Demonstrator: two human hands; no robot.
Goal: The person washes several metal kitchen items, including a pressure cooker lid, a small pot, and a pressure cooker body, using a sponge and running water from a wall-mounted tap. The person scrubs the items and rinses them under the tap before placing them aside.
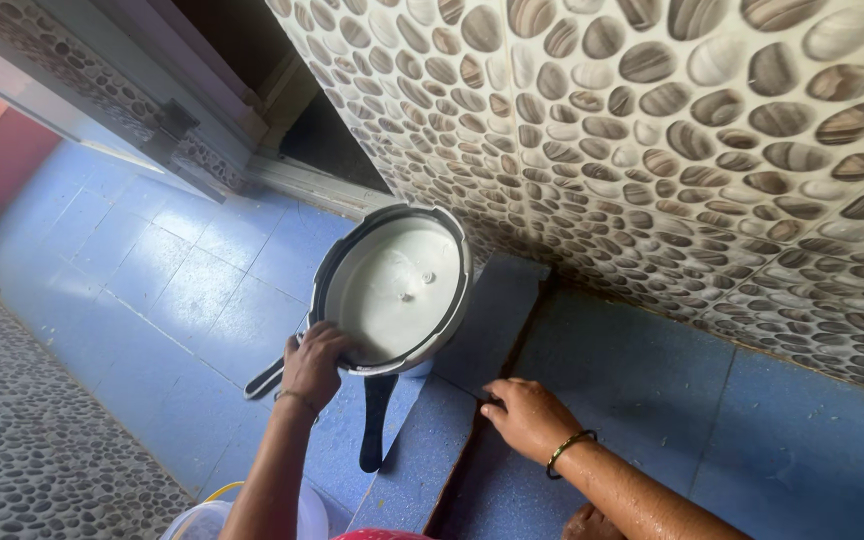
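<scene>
The left hand point(314, 362) grips the lower rim of a metal cooker lid point(394, 288), fingers curled over the edge, holding it tilted with its pale inner face toward the camera. A black handle point(375, 420) hangs down below the lid, and a second one point(264, 380) sticks out left of the wrist. The right hand point(527, 415), wearing a bangle point(569, 450), rests palm down with fingers loosely together on the blue step point(652, 380), beside the pebble-patterned wall point(672, 130), empty

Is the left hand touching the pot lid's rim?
Touching. The head view shows the left hand with its fingers curled over the lower rim of the grey pot lid, no gap between them.
</scene>
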